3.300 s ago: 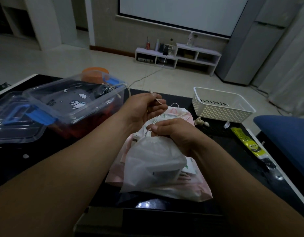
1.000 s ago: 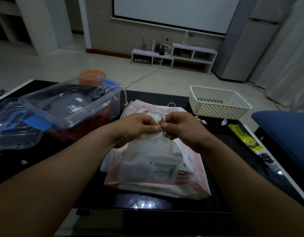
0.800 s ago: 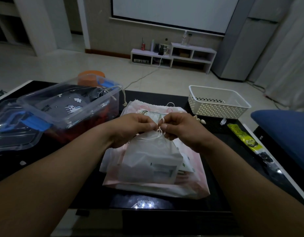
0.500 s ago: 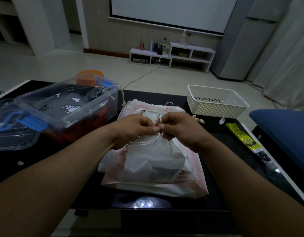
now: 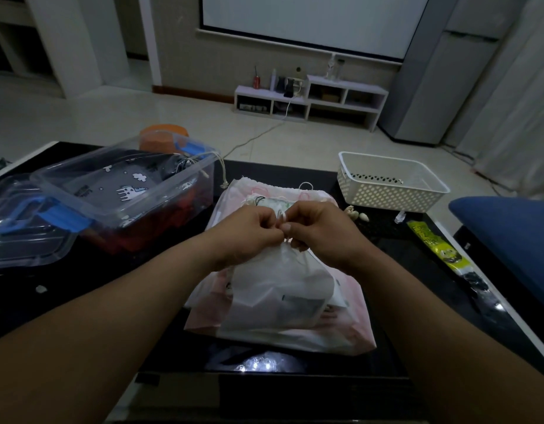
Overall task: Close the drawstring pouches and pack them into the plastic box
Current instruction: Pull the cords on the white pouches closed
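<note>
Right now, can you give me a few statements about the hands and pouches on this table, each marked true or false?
1. The left hand and the right hand both pinch the cord at the neck of the white pouch. True.
2. The plastic box holds a dark pouch with cartoon prints. True.
3. The white pouch lies inside the plastic box. False: it rests on a pink pouch on the table, right of the box.
4. The plastic box is closed. False: its lid lies beside it, on its left.
5. The white basket stands at the table's far right. True.
</note>
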